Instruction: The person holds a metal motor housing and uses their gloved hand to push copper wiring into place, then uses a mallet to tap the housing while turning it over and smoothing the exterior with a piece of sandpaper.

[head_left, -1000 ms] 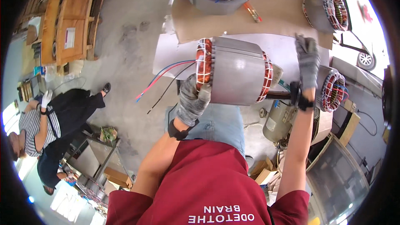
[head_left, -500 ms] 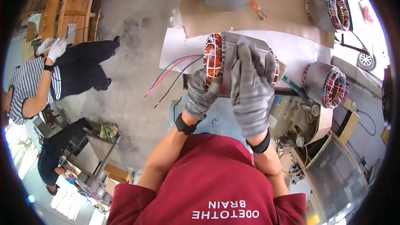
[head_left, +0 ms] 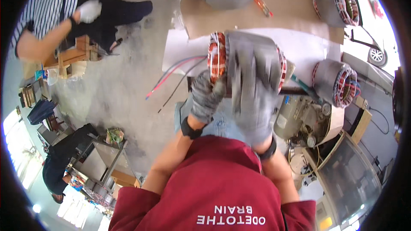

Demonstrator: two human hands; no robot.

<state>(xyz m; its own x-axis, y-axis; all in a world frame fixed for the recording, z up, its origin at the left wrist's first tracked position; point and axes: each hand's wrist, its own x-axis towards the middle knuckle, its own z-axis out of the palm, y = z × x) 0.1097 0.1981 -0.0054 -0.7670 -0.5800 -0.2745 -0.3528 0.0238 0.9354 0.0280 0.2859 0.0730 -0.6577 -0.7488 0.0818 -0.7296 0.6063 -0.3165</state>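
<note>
The wound motor stator [head_left: 243, 37] lies sideways at the near edge of the sheet-covered worktable [head_left: 299, 23]. There, the gloved left hand [head_left: 206, 97] grips its lead-side winding [head_left: 216, 54]; the gloved right hand [head_left: 255, 92], blurred, overlies the stator, its grip indeterminable.

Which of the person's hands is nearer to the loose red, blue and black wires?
Left. The left hand is at the copper coil's lower edge, just right of the wires; the right hand, blurred, is over the grey motor core, farther right.
</note>
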